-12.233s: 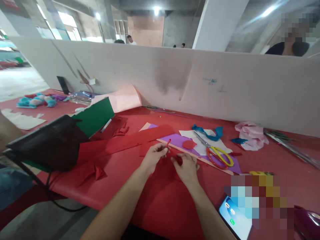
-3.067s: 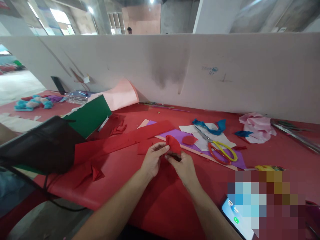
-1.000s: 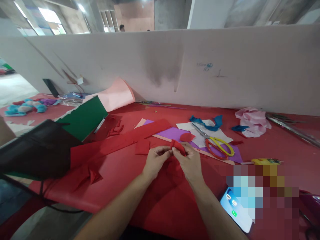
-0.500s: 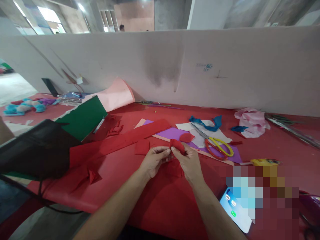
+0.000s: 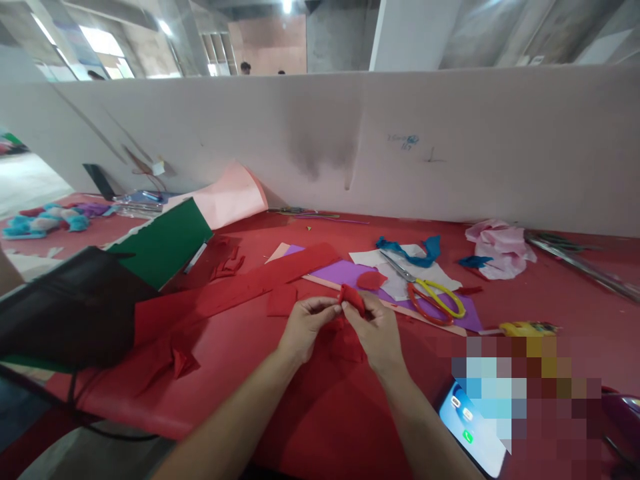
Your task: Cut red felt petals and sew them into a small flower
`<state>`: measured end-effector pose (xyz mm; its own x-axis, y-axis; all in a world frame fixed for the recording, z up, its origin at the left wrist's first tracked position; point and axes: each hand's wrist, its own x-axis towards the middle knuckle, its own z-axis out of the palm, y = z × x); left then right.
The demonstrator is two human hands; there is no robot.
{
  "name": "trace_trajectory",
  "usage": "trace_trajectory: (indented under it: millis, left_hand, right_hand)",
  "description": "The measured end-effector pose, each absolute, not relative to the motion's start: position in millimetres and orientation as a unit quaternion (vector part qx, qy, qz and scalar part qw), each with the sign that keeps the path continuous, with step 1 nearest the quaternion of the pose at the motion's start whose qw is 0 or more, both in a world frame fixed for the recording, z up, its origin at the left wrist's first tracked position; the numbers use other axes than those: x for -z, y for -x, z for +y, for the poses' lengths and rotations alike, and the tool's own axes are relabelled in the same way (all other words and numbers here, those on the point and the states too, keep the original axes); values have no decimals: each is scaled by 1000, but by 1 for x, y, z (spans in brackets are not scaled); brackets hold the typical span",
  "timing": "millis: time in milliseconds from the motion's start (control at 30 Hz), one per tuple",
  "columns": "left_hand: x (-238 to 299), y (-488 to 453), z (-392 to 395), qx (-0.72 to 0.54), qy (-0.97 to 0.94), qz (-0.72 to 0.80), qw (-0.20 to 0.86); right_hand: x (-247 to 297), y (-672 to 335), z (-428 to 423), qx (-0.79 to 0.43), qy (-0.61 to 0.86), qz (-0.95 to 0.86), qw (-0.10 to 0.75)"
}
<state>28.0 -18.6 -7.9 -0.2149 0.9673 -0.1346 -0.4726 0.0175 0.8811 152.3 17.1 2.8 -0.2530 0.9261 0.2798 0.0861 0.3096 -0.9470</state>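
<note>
My left hand and my right hand meet over the red table. Between them is a small rolled piece of red crepe paper. The right thumb and fingers pinch it from the right, while the left fingertips pinch its left edge. More red crepe paper lies below, partly hidden by the hands. A square red piece rests left of my left hand, next to a long red strip. Beyond my right hand, scissors with red and yellow handles lie on white and purple sheets.
A black bag and a green board stand at left. A phone lies at right, partly pixelated, near a yellow item. Pink crumpled paper and blue scraps lie farther back. A pale partition closes off the table.
The camera view has shifted slightly, so the scene sits a little lower. Both hands keep their grip on the red paper, which is tilted a bit differently.
</note>
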Motion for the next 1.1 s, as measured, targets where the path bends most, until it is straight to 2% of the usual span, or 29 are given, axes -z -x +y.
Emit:
trace_trajectory:
  millis: [1100]
  left_hand:
    - [10,-28,-18,-675,-237,440,542]
  right_hand:
    - [-5,-150,15,-448,362,-676,460]
